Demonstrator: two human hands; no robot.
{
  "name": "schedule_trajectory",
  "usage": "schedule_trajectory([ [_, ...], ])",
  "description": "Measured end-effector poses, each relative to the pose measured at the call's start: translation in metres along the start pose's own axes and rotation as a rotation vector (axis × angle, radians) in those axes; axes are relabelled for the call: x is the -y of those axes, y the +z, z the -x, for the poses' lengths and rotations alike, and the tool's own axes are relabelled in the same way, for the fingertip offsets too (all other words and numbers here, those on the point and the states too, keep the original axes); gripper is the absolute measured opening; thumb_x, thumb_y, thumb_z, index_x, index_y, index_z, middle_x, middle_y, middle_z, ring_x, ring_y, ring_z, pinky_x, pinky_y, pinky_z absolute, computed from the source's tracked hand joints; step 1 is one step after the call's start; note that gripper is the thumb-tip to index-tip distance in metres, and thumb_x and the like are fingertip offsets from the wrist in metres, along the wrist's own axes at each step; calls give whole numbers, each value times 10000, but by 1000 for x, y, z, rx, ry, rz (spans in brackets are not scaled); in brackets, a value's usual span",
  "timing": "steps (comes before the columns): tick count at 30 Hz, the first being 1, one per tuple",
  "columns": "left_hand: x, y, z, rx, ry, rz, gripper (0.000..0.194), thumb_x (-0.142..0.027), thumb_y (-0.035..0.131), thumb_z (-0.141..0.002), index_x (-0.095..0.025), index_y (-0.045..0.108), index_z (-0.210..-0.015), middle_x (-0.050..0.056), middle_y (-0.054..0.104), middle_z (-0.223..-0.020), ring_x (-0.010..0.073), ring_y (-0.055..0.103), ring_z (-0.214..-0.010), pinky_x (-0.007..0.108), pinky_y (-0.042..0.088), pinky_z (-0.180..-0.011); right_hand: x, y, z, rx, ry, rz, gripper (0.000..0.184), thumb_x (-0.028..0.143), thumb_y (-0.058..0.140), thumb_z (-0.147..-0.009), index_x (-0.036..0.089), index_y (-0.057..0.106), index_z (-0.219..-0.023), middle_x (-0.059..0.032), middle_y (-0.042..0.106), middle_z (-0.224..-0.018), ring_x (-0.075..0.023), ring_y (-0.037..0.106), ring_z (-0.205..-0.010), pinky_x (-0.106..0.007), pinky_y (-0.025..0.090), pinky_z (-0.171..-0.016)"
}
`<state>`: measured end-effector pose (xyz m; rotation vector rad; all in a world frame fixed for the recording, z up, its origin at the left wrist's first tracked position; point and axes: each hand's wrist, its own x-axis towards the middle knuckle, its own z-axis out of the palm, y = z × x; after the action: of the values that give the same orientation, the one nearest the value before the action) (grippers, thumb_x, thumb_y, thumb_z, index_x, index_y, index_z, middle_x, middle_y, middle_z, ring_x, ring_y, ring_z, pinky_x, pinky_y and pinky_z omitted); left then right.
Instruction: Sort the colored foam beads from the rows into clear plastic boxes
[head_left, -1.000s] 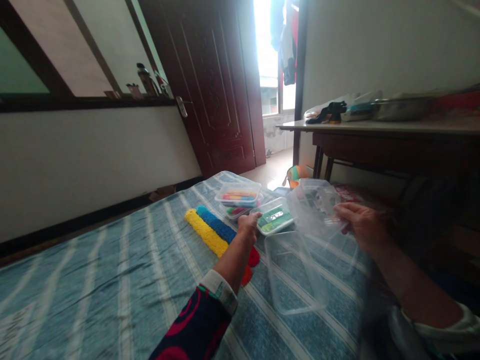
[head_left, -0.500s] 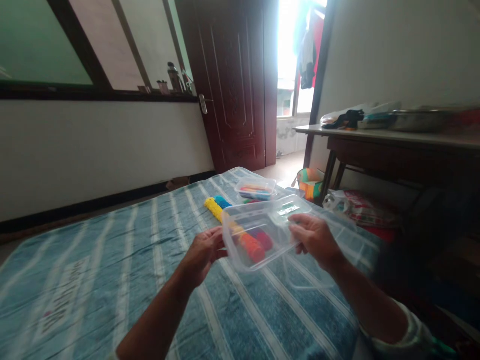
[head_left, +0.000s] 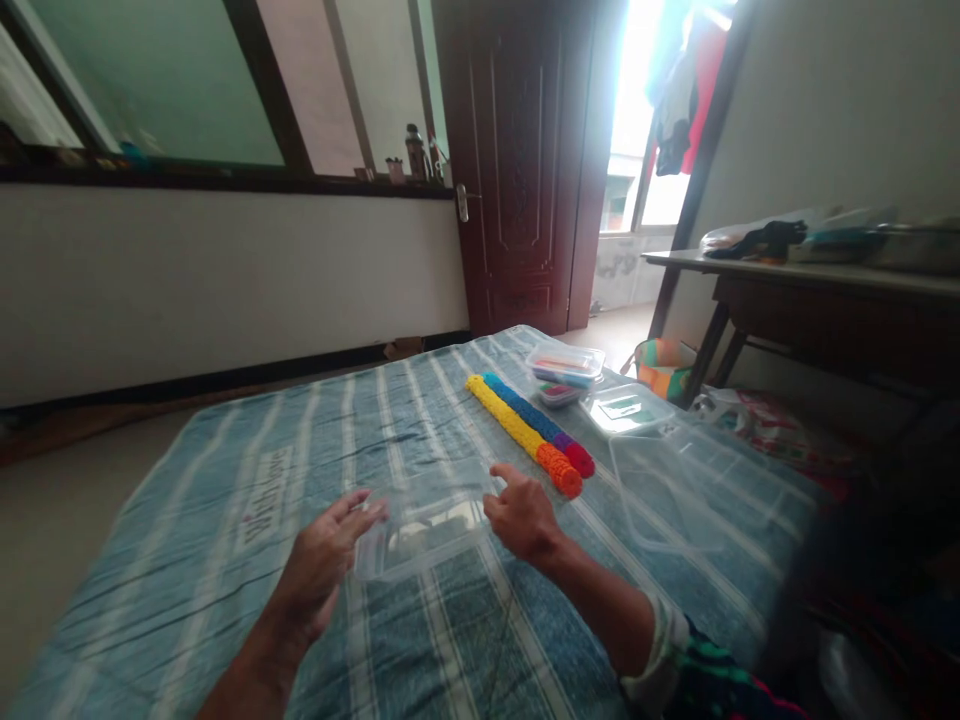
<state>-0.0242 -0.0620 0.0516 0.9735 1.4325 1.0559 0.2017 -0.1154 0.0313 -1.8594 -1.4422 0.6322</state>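
Note:
A clear plastic box (head_left: 431, 545) is low over the striped blue bedspread, near its middle. My left hand (head_left: 322, 555) is at the left end of the box, its fingertips over the rim. At the opposite end my right hand (head_left: 521, 512) has its fingers curled at the edge, the index finger stuck out. Whether the box rests fully on the cloth is hard to see. Just beyond my right hand lie two knobbly rolls side by side: a yellow-and-orange roll (head_left: 521, 432) and a blue, purple and red roll (head_left: 532, 418).
Lidded clear boxes (head_left: 566, 365) with coloured contents are stacked at the far right of the bed (head_left: 285, 420). Nearer lie a clear lid (head_left: 630, 410) and a large clear divided container (head_left: 667, 495). A cluttered table (head_left: 817, 270) stands right; a dark red door (head_left: 525, 170) is ahead.
Both hands have brought the clear box leftward and lower, off from above the coloured rolls, which now show fully. The view has turned to the left.

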Motion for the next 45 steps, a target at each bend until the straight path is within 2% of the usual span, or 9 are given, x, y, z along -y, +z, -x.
schedule_trajectory([
  [3, 9, 0, -9, -34, -25, 58, 232, -101, 678, -832, -142, 640, -1057, 98, 766, -886, 184, 737, -848, 197, 584, -655, -1, 7, 4, 32, -52, -10, 431, 374, 574, -892, 171, 644, -1265, -10, 660, -670, -184, 616, -656, -284, 438, -661],
  [6, 10, 1, -13, -53, -32, 85, 164, -54, 629, -862, -145, 631, -998, 74, 765, -821, 153, 736, -766, 186, 586, -654, -10, 2, 2, -40, -60, 88, 399, 457, 541, -930, 187, 689, -1183, -25, 695, -714, -189, 644, -690, -286, 438, -671],
  [12, 4, 2, -18, -64, 14, 40, 173, -34, 577, -876, -147, 635, -993, 52, 764, -790, 133, 735, -704, 172, 579, -611, -46, -22, -4, -337, -17, 368, 239, 242, 526, -947, 169, 708, -1083, -91, 750, -965, -216, 696, -888, -272, 436, -723],
  [22, -4, 7, -29, -4, 78, -98, 160, -102, 637, -801, -129, 679, -953, 64, 768, -760, 174, 750, -781, 186, 580, -627, -81, -31, 2, -450, -32, 446, 182, 215, 543, -918, 175, 710, -979, -66, 727, -802, -203, 675, -707, -266, 379, -593],
  [26, -8, 6, -33, 65, 34, -124, 139, -145, 697, -780, -129, 693, -918, 76, 779, -799, 172, 749, -779, 192, 586, -672, -81, -36, 10, -472, -157, 442, 181, 197, 519, -903, 174, 697, -879, -68, 706, -777, -188, 654, -691, -261, 386, -606],
  [30, -11, 1, -48, 69, 1, -87, 105, -160, 693, -807, -127, 697, -906, 91, 776, -815, 169, 746, -748, 182, 572, -605, -78, -54, 27, -364, -276, 405, 223, 218, 474, -928, 202, 674, -830, -64, 703, -806, -179, 648, -722, -260, 422, -652],
  [35, 2, 4, -67, 19, 30, 87, 68, -102, 678, -802, -121, 679, -867, 90, 759, -764, 155, 725, -652, 192, 576, -584, -83, -89, 38, -199, -265, 504, 193, 230, 489, -914, 246, 682, -921, -54, 719, -922, -190, 666, -775, -289, 479, -690],
  [40, 18, 7, -73, 15, 22, 154, 91, -52, 650, -809, -129, 665, -857, 67, 755, -731, 138, 712, -603, 181, 576, -571, -85, -111, 32, -76, -259, 665, 216, 200, 519, -902, 247, 692, -1023, -61, 707, -1025, -213, 680, -887, -318, 506, -748],
  [45, 19, 6, -71, 24, 39, 139, 119, -25, 644, -819, -124, 673, -878, 62, 760, -726, 130, 720, -610, 158, 570, -570, -73, -124, 18, 58, -253, 766, 198, 190, 552, -900, 232, 692, -1034, -62, 686, -1033, -217, 667, -922, -326, 497, -773],
])
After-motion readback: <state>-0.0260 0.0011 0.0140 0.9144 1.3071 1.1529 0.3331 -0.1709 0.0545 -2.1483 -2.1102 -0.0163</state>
